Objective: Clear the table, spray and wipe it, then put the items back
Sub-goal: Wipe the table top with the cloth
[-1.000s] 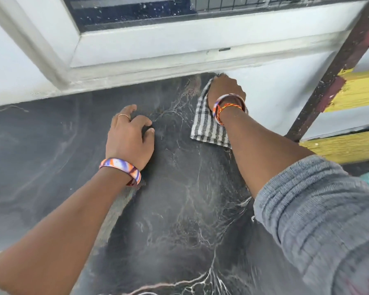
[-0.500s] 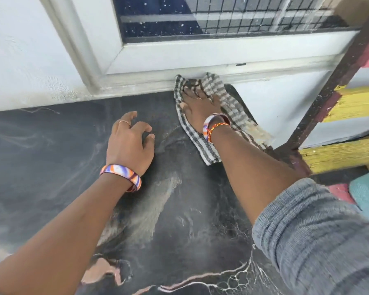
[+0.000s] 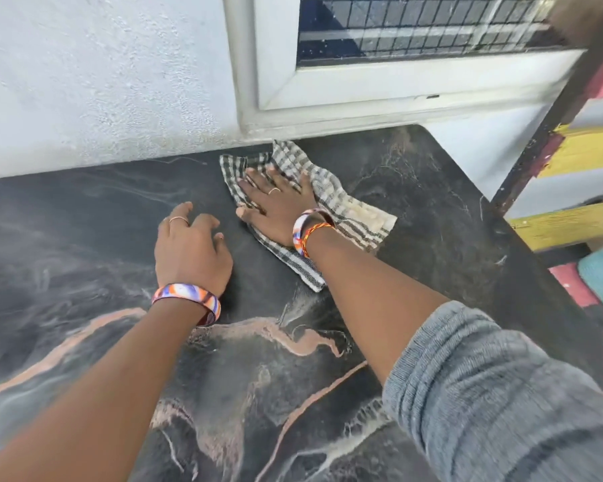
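The bench (image 3: 432, 210) looks cleared, with nothing on it but the cloth (image 3: 331, 200), so wiping is under way; returning the items is left. The right hand (image 3: 275, 203) presses the cloth near the wall, fingers spread flat. The left hand (image 3: 188, 248) rests beside it, fingers loosely bent, empty.

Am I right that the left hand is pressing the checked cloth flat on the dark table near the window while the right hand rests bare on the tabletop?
Not quite: the hands are swapped. The head view shows the right hand pressing the checked cloth on the dark table, while the left hand rests bare.
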Motion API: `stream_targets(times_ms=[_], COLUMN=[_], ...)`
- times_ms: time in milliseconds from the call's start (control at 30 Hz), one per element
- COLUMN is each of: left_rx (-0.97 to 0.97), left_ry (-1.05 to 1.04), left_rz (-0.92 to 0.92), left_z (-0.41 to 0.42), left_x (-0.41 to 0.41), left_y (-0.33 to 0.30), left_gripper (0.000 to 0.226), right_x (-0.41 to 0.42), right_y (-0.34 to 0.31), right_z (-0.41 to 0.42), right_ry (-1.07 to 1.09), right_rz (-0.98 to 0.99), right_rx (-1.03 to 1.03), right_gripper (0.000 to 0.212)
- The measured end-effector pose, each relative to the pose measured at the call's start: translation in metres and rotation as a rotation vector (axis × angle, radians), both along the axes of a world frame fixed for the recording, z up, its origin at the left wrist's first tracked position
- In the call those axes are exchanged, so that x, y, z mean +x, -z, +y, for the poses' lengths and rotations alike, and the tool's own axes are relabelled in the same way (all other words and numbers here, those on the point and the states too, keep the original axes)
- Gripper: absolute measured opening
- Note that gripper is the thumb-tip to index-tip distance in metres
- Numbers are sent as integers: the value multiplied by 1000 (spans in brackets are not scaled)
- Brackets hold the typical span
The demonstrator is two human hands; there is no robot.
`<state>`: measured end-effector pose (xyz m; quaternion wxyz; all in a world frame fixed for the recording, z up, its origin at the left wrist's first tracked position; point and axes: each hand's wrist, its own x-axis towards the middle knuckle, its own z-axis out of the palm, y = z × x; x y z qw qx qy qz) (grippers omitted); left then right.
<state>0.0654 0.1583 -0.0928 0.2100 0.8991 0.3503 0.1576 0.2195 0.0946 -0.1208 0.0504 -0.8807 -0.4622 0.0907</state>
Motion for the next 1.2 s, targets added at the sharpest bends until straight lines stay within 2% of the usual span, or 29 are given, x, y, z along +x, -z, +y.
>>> stream_targets(times_ms=[167, 600, 833, 933, 1033, 1200], left_rx=[18, 94, 104, 125, 147, 169], left_ry=[116, 450, 568, 614, 622, 532], left_rz=[0, 37, 19, 10, 16, 29], left_z=[-21, -110, -163, -181, -188, -191], left_x=[-12, -28, -54, -77, -102, -159], left_y=[-10, -32, -36, -38, -37, -36], left_gripper=[28, 28, 28, 28, 29, 29], right_x=[-33, -60, -114, -144, -167, -227], right_y=[-2, -4, -8, -10, -12, -9], right_z=[-45, -251, -344, -372, -384, -373], right_ry=[117, 1093, 1408, 1465, 1424, 1295], right_rz=[-4, 35, 56, 81, 111, 77], right_rx=[21, 20, 43, 37, 70, 279], right_gripper=[50, 52, 53, 52, 51, 50])
